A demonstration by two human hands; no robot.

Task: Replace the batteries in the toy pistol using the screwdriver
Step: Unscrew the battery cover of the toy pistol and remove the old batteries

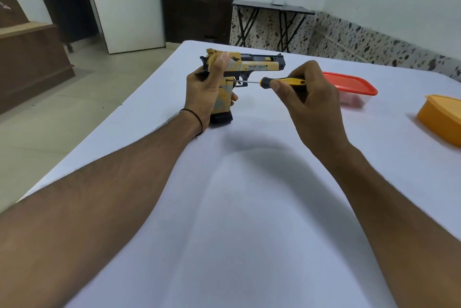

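Observation:
A yellow and black toy pistol (pixel 252 64) stands upright on the white table (pixel 249 208), its barrel pointing right and the base of its grip on the cloth. My left hand (pixel 207 88) grips the pistol's handle, with the thumb up along the slide. My right hand (pixel 309 98) holds a screwdriver (pixel 282 81) with a yellow and black handle. Its metal shaft lies level and points left, and its tip meets the pistol's grip just below the trigger guard.
A clear container with a red lid (pixel 354 85) sits just behind my right hand. An orange container (pixel 441 118) lies at the table's right edge. A folding table (pixel 269 20) stands by the far wall, and a wooden cabinet (pixel 27 63) on the left.

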